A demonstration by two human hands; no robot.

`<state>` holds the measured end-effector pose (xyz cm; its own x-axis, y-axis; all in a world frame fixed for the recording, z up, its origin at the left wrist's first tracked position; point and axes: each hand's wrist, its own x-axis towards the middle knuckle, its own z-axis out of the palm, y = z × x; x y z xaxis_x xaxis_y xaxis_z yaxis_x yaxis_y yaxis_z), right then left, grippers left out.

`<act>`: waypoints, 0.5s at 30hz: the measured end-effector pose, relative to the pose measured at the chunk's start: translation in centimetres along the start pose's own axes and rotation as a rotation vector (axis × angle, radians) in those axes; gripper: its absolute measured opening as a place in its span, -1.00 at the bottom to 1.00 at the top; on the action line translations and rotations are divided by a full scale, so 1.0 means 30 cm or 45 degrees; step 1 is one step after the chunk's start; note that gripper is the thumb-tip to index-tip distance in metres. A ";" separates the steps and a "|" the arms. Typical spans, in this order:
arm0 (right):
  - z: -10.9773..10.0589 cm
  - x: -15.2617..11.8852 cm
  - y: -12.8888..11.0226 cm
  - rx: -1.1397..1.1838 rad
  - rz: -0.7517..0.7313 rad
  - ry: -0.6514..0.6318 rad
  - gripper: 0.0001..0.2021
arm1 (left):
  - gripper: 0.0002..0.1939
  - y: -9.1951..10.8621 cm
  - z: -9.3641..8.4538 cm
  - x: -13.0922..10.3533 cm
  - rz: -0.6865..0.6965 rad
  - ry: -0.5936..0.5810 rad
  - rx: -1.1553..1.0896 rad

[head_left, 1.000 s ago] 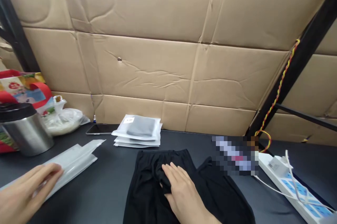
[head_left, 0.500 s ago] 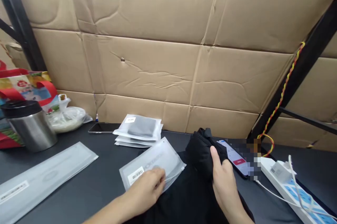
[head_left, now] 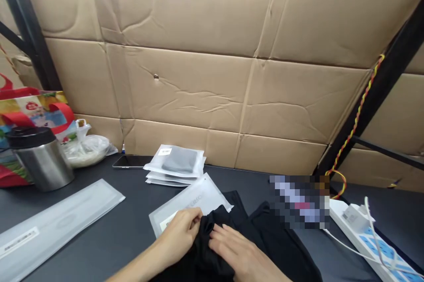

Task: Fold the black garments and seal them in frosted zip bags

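Note:
My left hand point(head_left: 180, 233) is closed in a pinch on the edge of a black cloth item point(head_left: 271, 238), perhaps a garment; its exact kind does not show. Across the bunched fabric lie the fingers of my right hand point(head_left: 240, 251), pressing it close to the left fingertips, with the thumb hidden. The raised cloth forms a dark fold between both hands. Just behind them a frosted zip bag point(head_left: 202, 196) with a white label lies on the table, partly covered by the left hand and the cloth.
Several packed frosted bags point(head_left: 180, 160) are stacked behind. A long frosted bag point(head_left: 66, 220) lies left, near a steel tumbler point(head_left: 46, 162), a colourful carrier bag point(head_left: 33, 107) and a phone point(head_left: 129, 161). A power strip point(head_left: 377, 238) with cables stands right. Cardboard point(head_left: 185, 83) walls the back.
My right hand has come down and left with the black bundle, which now spreads looser. My left hand has gone from the frosted zip bag to the cloth's edge.

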<state>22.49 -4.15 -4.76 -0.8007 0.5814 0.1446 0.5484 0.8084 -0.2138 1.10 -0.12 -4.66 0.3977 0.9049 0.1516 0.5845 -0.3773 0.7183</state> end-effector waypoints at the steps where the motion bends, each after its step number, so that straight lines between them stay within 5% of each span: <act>1: -0.005 -0.002 -0.002 -0.006 -0.014 -0.026 -0.36 | -0.78 0.010 -0.001 -0.008 0.001 0.056 0.017; 5: 0.010 -0.008 -0.012 0.029 0.014 0.012 -0.42 | -0.78 0.053 -0.008 -0.040 0.079 0.190 0.072; 11: 0.074 0.019 -0.035 -0.004 0.336 0.161 -0.16 | -0.74 0.073 0.001 -0.052 0.323 0.154 0.388; 15: 0.070 0.054 -0.051 -0.158 0.600 0.287 -0.22 | -0.70 0.093 -0.014 -0.031 0.335 0.105 0.423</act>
<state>19.85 -4.65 -6.23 -0.3965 0.8782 0.2676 0.8713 0.4518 -0.1918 2.07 -1.93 -2.51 0.5136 0.7769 0.3642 0.6721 -0.6281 0.3921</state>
